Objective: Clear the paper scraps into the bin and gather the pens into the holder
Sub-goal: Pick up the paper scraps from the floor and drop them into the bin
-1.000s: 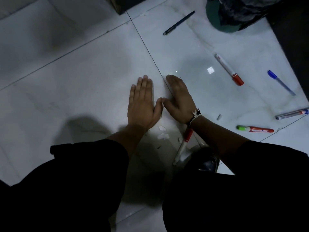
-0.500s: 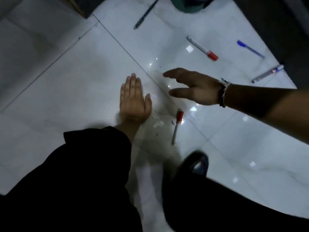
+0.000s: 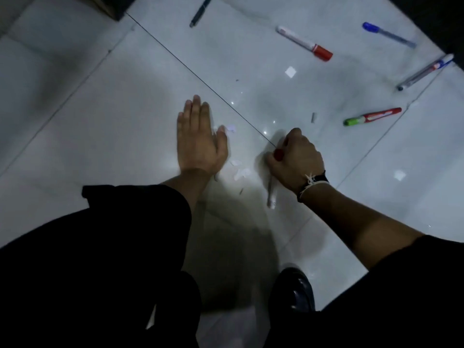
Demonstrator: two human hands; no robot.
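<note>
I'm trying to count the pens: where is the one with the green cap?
The green-capped marker lies on the floor tiles at the right, beyond the right hand, nearer than the blue-and-white pen.

Floor tiles (image 3: 120,136) are seen as polished pale stone or ceramic, glossy, with small light glints mirrored in them. Paper scraps (image 3: 239,173) appear thin, matt and ragged-edged; the red-capped marker (image 3: 305,43) and the green-capped marker (image 3: 371,116) are taken for smooth plastic with a slight sheen. The shoe (image 3: 296,290) is noted as glossy, possibly leather, though the dim light leaves this uncertain; the sleeve (image 3: 125,222) looks like matt dark cloth.
</note>
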